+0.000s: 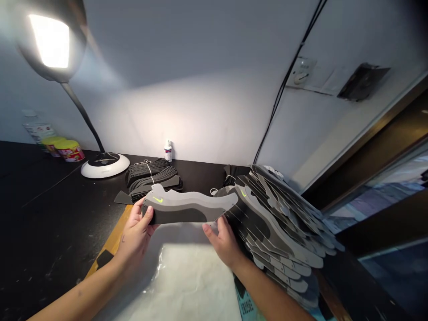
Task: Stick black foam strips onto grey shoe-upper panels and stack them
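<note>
A grey and black shoe upper piece [187, 207] with a small yellow-green swoosh is held up flat between my two hands. My left hand [138, 225] pinches its left end, thumb in front and fingers behind. At the lower right edge is my right hand [224, 238], its thumb and fingers apart around the edge, the fingers partly behind the piece. Close by on the right lies a large fanned pile of similar shoe pieces [277, 223]. Below the held piece, a white plastic-covered sheet [197, 281] rests on the table.
Behind my left hand sits a tied bundle of dark pieces [154, 176], with scissors [143, 162] on top. A small white bottle [168, 150] stands by the wall. The lit lamp [105, 165] and yellow-lidded tubs [69, 150] are at the left. Black cables [277, 102] run down the wall.
</note>
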### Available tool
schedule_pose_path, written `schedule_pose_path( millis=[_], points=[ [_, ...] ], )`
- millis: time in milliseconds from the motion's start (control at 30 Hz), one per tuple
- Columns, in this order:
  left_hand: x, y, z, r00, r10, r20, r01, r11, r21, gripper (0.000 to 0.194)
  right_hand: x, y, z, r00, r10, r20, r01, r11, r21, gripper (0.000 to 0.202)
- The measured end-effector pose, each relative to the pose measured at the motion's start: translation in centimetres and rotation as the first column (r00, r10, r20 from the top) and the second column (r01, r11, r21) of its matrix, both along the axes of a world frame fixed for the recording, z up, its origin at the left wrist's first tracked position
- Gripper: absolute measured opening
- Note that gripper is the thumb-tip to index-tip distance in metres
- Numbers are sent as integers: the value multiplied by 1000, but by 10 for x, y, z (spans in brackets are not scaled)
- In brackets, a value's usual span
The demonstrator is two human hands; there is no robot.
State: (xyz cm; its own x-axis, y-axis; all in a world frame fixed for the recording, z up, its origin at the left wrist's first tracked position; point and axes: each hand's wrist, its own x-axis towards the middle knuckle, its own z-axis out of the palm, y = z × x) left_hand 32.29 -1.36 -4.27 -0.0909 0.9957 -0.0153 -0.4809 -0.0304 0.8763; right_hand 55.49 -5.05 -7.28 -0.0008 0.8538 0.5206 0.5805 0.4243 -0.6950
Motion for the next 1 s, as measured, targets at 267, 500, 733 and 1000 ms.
schedule_pose_path(
  millis=[267, 500, 733, 1000],
  points=[
    [3, 2, 2, 999, 41, -12, -41, 999, 17, 58, -3, -5, 11, 996, 78, -43, -81, 994, -70, 40],
    [2, 0, 5, 999, 16, -28, -16, 1000, 17, 60, -6, -4, 20, 979, 143, -143, -175, 956, -237, 53],
    [1, 0, -5, 990, 46, -131, -37, 997, 68, 76, -5, -4, 19, 962, 131, -240, -195, 945, -264, 54],
    [1, 1, -5, 983, 108, -150, -91, 989, 115, 75, 1, -7, 17, 814, -5, -581, -184, 946, -267, 64]
  ],
)
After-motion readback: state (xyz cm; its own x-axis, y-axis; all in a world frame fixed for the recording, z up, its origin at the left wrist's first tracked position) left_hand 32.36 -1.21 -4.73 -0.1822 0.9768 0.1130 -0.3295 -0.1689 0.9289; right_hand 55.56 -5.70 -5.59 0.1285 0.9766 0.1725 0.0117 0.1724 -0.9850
